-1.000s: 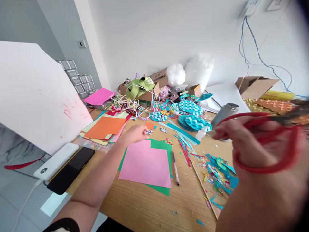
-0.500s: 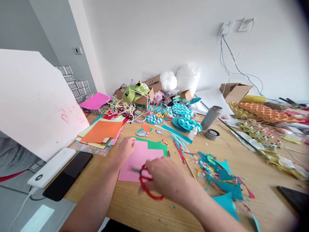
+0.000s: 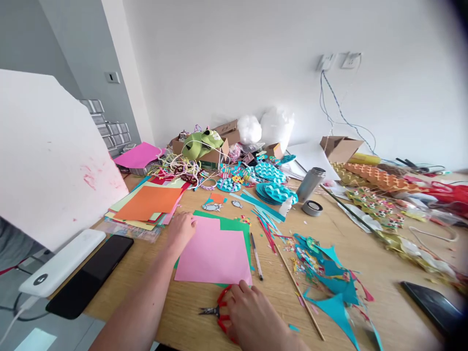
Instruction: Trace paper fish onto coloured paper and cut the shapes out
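My left hand [image 3: 182,231] rests on the upper left edge of a pink sheet of paper [image 3: 215,256], fingers curled down onto it. Under the pink sheet lies green paper [image 3: 234,225], showing along the top and right side. Close to the table's front edge, my right hand [image 3: 252,314] is on the red handles of a pair of scissors [image 3: 221,312]. Their blades point left, just below the sheet, and the palm hides part of the handles. The right fingertips reach the sheet's lower right corner. A pen [image 3: 256,257] lies right of the papers.
A thin wooden stick [image 3: 300,292] and blue paper scraps [image 3: 338,309] lie to the right. Stacked coloured paper [image 3: 148,202], a black phone [image 3: 89,277] and a white power bank [image 3: 62,263] are left. Behind stand a glue bottle [image 3: 286,206] and a steel flask [image 3: 311,184].
My right hand has come down and toward me with the scissors, off the pink sheet to the table's front edge. The left hand stays on the paper. The view has shifted slightly right.
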Motion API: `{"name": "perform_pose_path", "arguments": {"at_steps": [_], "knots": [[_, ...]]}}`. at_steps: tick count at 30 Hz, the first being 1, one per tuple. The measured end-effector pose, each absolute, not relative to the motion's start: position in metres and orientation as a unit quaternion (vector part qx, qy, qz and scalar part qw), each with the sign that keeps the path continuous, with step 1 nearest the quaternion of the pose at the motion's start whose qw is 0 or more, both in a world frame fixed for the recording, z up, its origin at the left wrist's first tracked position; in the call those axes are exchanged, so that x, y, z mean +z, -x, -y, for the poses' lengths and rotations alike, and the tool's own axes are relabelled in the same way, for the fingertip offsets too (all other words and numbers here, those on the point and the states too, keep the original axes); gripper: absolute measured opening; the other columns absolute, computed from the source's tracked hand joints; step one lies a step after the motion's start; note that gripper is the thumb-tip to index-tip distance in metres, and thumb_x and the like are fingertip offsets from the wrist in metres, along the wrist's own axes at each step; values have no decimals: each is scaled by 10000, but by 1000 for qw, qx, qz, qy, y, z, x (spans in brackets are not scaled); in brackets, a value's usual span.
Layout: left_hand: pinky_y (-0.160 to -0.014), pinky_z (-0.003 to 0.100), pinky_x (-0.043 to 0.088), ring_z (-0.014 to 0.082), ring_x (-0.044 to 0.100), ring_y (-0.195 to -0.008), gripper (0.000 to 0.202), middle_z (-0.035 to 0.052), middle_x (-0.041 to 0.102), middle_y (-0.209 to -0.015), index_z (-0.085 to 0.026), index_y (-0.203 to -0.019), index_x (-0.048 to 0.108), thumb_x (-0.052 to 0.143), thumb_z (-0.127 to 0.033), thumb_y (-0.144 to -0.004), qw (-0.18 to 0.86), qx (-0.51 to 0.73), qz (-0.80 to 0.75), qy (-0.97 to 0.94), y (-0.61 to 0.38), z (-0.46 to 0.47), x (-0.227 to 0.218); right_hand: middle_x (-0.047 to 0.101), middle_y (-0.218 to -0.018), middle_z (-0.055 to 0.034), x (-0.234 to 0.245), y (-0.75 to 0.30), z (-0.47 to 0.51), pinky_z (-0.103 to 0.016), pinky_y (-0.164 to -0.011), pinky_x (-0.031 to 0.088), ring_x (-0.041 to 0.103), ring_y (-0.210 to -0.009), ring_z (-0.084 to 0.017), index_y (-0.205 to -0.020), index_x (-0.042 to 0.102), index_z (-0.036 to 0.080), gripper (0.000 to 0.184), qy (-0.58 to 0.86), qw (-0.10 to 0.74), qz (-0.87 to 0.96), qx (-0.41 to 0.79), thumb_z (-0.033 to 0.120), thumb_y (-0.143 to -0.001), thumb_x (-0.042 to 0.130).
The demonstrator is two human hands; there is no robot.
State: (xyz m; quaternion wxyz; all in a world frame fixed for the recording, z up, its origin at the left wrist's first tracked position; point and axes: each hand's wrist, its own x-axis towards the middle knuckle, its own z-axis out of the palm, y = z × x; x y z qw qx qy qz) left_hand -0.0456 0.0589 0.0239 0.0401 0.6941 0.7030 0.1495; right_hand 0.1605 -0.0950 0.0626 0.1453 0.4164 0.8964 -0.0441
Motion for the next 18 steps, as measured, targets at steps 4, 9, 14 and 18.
{"name": "perform_pose_path", "arguments": {"at_steps": [4, 9, 14, 18], "knots": [[-947, 295, 407, 229, 591, -1078, 279, 109, 682, -1076, -153, -1076, 641, 598, -240, -815, 39, 131, -709, -692, 46, -57, 24, 674, -1016, -119, 76, -167, 69, -364, -811, 504, 617, -959, -265, -1000, 694, 142, 212, -484, 66, -868, -88, 261, -855, 595], [-890, 294, 437, 231, 606, -1075, 320, 126, 676, -1088, -152, -1147, 596, 546, -247, -846, 38, 105, -725, -680, 45, -54, 30, 366, -1465, -184, 63, -173, 38, -468, -1092, 305, 306, -1357, -339, -1420, 386, 108, 775, -529, 12, -841, -116, 407, -774, 693], [-829, 290, 455, 230, 649, -995, 312, 122, 702, -1008, -164, -1140, 600, 487, -270, -869, 39, 71, -729, -680, 43, -49, 37, 329, -1490, -165, 36, -175, 42, -508, -1102, 286, 283, -1373, -336, -1438, 356, 117, 780, -525, 16, -841, -131, 513, -815, 607], [-835, 311, 455, 252, 646, -1001, 295, 136, 703, -991, -167, -1091, 637, 477, -277, -869, 40, 50, -718, -693, 42, -44, 41, 367, -1469, -162, 31, -175, 49, -506, -1096, 298, 324, -1354, -331, -1411, 406, 117, 715, -541, 7, -834, -106, 512, -840, 576]]}}
